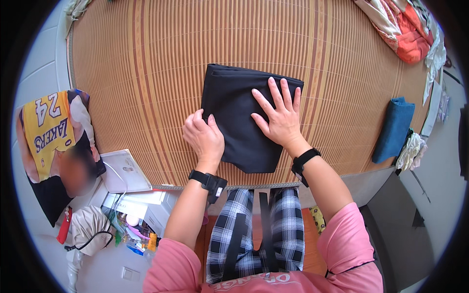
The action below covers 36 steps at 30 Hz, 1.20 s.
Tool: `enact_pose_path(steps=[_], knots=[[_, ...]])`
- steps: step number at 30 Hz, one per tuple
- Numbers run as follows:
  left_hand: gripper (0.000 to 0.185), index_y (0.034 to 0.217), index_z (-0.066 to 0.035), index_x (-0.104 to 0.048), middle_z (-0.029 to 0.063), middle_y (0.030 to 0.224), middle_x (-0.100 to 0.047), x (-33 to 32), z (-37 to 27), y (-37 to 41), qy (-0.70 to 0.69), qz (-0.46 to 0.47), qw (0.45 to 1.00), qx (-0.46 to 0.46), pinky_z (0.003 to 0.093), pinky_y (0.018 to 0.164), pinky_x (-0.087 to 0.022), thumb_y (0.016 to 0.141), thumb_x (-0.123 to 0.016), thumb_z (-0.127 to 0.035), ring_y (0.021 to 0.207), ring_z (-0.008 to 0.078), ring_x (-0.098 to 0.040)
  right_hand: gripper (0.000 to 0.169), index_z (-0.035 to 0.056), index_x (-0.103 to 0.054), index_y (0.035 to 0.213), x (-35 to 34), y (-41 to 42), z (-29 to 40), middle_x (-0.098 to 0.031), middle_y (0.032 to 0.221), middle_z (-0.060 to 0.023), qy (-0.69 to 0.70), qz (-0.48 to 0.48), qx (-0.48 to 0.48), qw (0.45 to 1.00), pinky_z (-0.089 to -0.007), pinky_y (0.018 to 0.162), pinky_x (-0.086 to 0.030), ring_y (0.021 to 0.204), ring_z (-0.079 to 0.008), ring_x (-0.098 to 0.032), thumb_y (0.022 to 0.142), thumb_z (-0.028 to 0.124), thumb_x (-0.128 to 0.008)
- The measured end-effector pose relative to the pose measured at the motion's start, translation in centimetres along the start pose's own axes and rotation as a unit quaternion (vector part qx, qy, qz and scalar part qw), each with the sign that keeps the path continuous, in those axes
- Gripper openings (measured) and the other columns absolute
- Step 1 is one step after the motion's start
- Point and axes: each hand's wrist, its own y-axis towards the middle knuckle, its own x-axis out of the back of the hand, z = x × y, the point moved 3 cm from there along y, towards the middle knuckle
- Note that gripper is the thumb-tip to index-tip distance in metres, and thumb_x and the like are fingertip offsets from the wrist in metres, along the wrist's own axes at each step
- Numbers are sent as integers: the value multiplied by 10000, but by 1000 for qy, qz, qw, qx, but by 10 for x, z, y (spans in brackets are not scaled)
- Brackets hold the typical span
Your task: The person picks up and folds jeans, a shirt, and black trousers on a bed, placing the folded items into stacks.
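A folded black cloth garment (242,121) lies on a slatted bamboo mat (168,73) in front of me. Its layered folds show along the far edge, and the near edge has an uneven outline. My right hand (280,113) rests flat on the garment's right side with the fingers spread. At the left edge my left hand (204,137) is curled, its thumb over the cloth and its fingers beside the edge. Whether those fingers pinch the fabric is hidden.
A rolled blue cloth (394,130) lies at the mat's right side, near pale gloves (411,150). Red and cream bedding (410,40) is heaped far right. On the left are a basketball-player cutout (51,128), a white folder (122,170), a beige cap (89,229) and small clutter (137,234).
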Motion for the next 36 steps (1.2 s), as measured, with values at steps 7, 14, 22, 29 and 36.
enact_pose_path(steps=[7, 14, 22, 29, 36], knots=[[595, 1406, -81, -408, 145, 1461, -375, 28, -52, 37, -54, 77, 958, -269, 559, 1131, -154, 891, -601, -308, 1397, 331, -288, 730, 223, -463, 1406, 10, 11, 11, -300, 1533, -90, 38, 2, -11, 999, -639, 1108, 41, 1447, -344, -163, 795, 600, -603], [750, 1461, -126, -352, 117, 1558, -231, -25, -23, 55, -27, 114, 955, -271, 596, 1140, -103, 848, -592, -485, 1462, 287, -138, 703, 325, -484, 1380, -16, 13, 10, -329, 1518, -52, -11, -4, -7, 1000, -681, 1081, 33, 1428, -348, -195, 768, 655, -583], [763, 1446, -131, -372, 142, 1515, -301, -25, -25, 60, -4, 118, 953, -278, 627, 1105, -137, 817, -612, -490, 1422, 353, -220, 693, 336, -525, 1335, -25, 15, 3, -344, 1483, -84, -7, -12, 1, 1000, -737, 1030, -41, 1380, -365, -247, 729, 667, -587], [782, 1444, -159, -369, 120, 1509, -294, -26, -25, 60, 11, 108, 954, -280, 610, 1116, -134, 785, -646, -476, 1424, 321, -210, 690, 334, -528, 1328, -21, 16, 4, -343, 1483, -87, 4, -25, 6, 1000, -747, 1025, -61, 1377, -366, -245, 709, 628, -605], [747, 1455, -145, -362, 142, 1546, -238, -5, -33, 57, 57, 123, 948, -288, 635, 1116, -56, 831, -625, -461, 1454, 315, -152, 644, 233, -496, 1366, 15, 13, 6, -298, 1501, -175, 75, -59, -34, 995, -714, 1054, -23, 1415, -366, -213, 778, 417, -687]])
